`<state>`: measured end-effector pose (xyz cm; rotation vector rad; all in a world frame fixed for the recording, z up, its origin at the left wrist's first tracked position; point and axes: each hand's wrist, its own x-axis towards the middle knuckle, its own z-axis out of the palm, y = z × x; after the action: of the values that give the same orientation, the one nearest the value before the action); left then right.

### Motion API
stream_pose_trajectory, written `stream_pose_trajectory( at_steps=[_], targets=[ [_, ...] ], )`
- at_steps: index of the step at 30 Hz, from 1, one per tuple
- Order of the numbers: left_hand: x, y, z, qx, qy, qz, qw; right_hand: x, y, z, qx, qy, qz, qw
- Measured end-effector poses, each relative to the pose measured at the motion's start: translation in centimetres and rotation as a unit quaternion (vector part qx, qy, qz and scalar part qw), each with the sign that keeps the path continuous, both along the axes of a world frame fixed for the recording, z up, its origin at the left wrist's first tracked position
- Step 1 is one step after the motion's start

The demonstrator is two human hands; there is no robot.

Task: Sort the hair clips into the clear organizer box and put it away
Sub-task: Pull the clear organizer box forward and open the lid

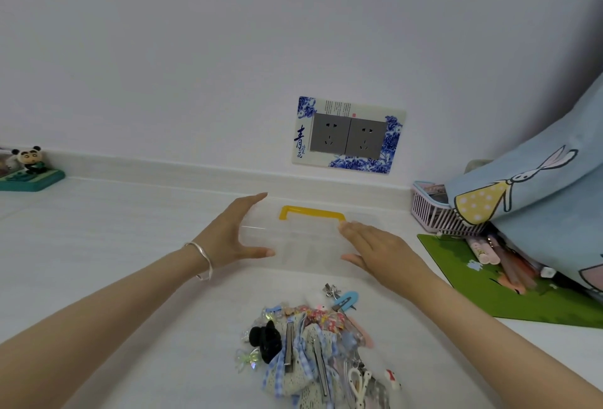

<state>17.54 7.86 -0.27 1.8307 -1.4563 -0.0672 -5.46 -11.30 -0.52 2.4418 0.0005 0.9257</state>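
Head view: on the white counter (114,229), the left hand (233,234) and right hand (375,250), fingers spread straight, flank the clear organizer box (306,245), likely light, stiff and slippery, best taken by its sides or yellow handle (311,212); hair clips (313,343) lie heaped nearer.

Far to my left a panda figurine (29,165) sits on its green base by the wall. Straight ahead of me, a double wall socket (348,137) framed in blue-and-white flower print. On my right, a pink slotted basket (430,213), a blue cartoon-rabbit cloth (538,200) draped over it, and pens (504,263) lying on a green mat (509,301), all on the white tabletop (114,229).
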Motion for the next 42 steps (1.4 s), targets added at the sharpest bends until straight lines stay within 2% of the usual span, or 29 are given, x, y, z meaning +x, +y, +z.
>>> stream_pose_trajectory(
  at_steps=[6, 10, 21, 27, 33, 36, 39, 42],
  targets=[
    [0.3, -0.3, -1.4, 0.032, 0.100, 0.018, 0.994, 0.3, -0.6, 0.2, -0.011, 0.024, -0.009, 1.000],
    [0.6, -0.3, -1.5, 0.038, 0.092, 0.004, 0.995, 0.1, -0.1, 0.2, -0.018, -0.001, -0.006, 1.000],
    [0.9, -0.3, -1.5, 0.036, 0.087, 0.000, 0.996, 0.4, 0.7, 0.9, 0.058, 0.011, 0.031, 0.998],
    [0.9, -0.9, -1.8, 0.028, 0.078, 0.007, 0.997, 0.4, -0.5, -0.2, -0.053, 0.006, 0.004, 0.999],
    [1.0, -0.6, -1.6, 0.007, 0.067, -0.006, 0.998, 0.4, -0.4, 0.6, -0.031, 0.007, 0.007, 0.999],
    [0.9, 0.1, -0.9, -0.027, 0.005, -0.015, 1.000, 0.1, -0.3, 0.5, -0.015, -0.004, 0.026, 1.000],
    [0.5, 0.3, 0.3, -0.042, -0.145, -0.009, 0.988, -0.1, 0.0, 0.2, -0.012, 0.000, 0.033, 0.999],
    [0.0, 0.1, 1.0, -0.052, -0.285, -0.030, 0.957, -0.1, 0.1, 0.1, -0.015, 0.013, 0.021, 1.000]
  ],
)
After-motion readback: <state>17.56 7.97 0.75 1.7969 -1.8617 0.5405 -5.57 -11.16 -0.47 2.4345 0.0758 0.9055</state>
